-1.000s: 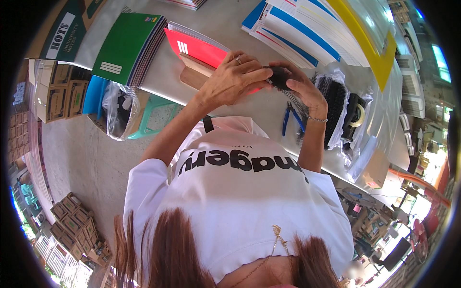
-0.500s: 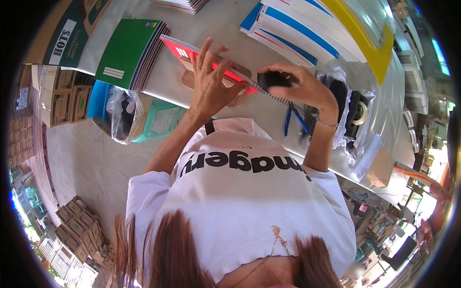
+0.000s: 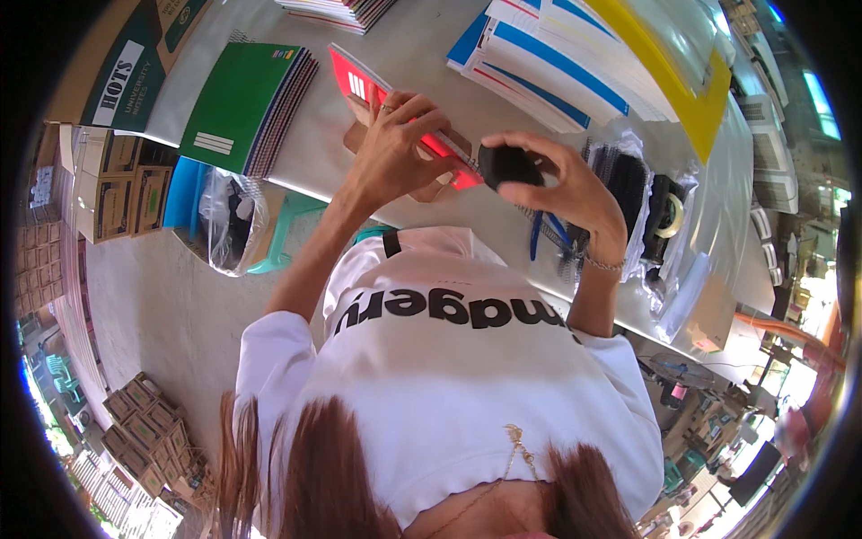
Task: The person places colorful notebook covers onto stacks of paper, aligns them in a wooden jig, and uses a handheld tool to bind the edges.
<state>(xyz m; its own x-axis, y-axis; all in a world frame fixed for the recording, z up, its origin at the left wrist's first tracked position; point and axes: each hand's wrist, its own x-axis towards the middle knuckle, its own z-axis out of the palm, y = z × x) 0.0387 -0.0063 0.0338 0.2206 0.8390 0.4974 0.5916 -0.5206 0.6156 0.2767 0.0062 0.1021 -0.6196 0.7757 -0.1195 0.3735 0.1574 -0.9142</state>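
My left hand point(image 3: 395, 148) is closed on a red notebook point(image 3: 357, 79), its fingers over the cover and its thumb near the bound edge. The notebook stands tilted on edge above a brown wooden piece point(image 3: 431, 190) on the table. In my right hand point(image 3: 575, 184) is a black rounded object point(image 3: 510, 167), gripped between thumb and fingers; its exact kind is unclear. It meets the near right end of the notebook's spine. Blue-handled pliers or a similar tool point(image 3: 536, 235) lie just below that hand, beside black spiral coils point(image 3: 620, 171).
A stack of green-covered notebooks point(image 3: 238, 108) sits at left, with another notebook stack point(image 3: 346, 13) farther back. Blue-and-white printed sheets point(image 3: 548, 67) and a yellow frame point(image 3: 714, 103) occupy the far right. A tape roll point(image 3: 672, 217) lies rightward; a plastic-lined box point(image 3: 238, 216) stands below the table edge.
The notebook has shifted up and slightly right with my left hand, whose fingers have curled down over it. The coil trailing from the spine under my right hand no longer shows clearly.
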